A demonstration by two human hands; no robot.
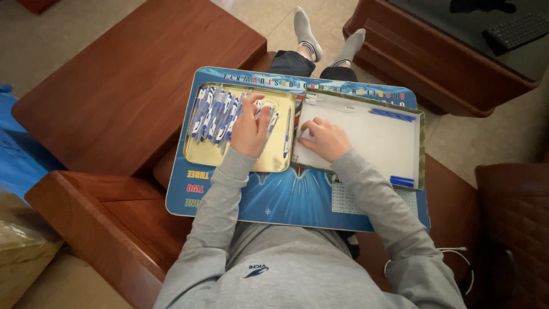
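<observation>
The left hand [250, 127] lies palm down in a shiny gold tin tray [280, 163]. Its fingers are bent over a few of the blue and white pens [214, 114] near the top of the tray. It is touching them, but the back of the hand hides whether it really has hold of one. Most of the pens lie in a loose bunch just to the left of this hand, and one or two peek out on its right side.

The right hand [326, 139] rests in the white box [377, 140] that sits right beside the tray. Its fingers are curled in near the box's left edge, close to the left hand. What is under its fingers cannot be seen, so it is not clear if it holds anything. Some blue pens [392, 114] lie at the far side of the box, well away from this hand, and a few more [402, 181] lie at the near right corner.

The tray and the box both sit on a big blue board [286, 197] across the person's lap. The person wears a grey sweater and grey socks. A brown wooden table [126, 80] stands to the left, and a black keyboard [517, 30] lies on a desk at the far right.
</observation>
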